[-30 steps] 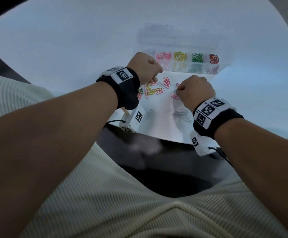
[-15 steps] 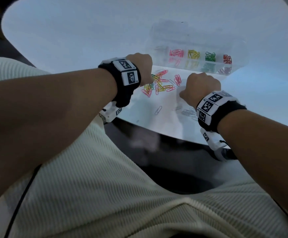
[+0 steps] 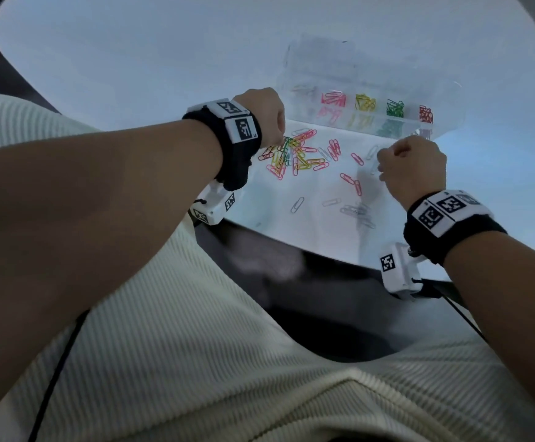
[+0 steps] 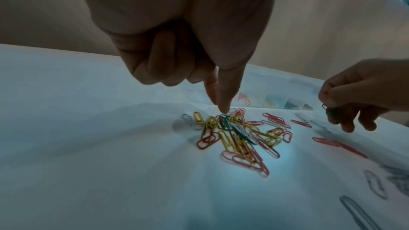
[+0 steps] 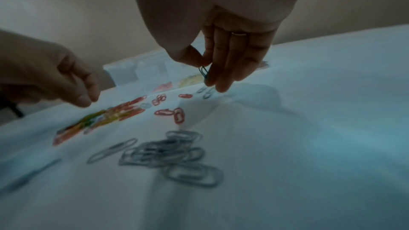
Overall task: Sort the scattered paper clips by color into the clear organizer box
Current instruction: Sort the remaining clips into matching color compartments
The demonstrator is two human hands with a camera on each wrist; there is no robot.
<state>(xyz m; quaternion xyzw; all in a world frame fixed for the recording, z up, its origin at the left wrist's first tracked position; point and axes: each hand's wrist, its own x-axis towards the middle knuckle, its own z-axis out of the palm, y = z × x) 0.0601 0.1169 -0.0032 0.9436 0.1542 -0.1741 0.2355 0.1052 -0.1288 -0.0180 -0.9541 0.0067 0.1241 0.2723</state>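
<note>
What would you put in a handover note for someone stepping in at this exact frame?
Left hand: forefinger and thumb reach down to the far edge of the mixed-colour clip pile, other fingers curled; it holds nothing that I can see.
Right hand: pinches one blue paper clip above the table, near the clear organizer box.
Done: the box holds separate pink, yellow, green and red groups.
Left: drop the blue clip in its compartment, then sort the mixed pile, the loose pink clips and the grey clips near the table's front edge.
</note>
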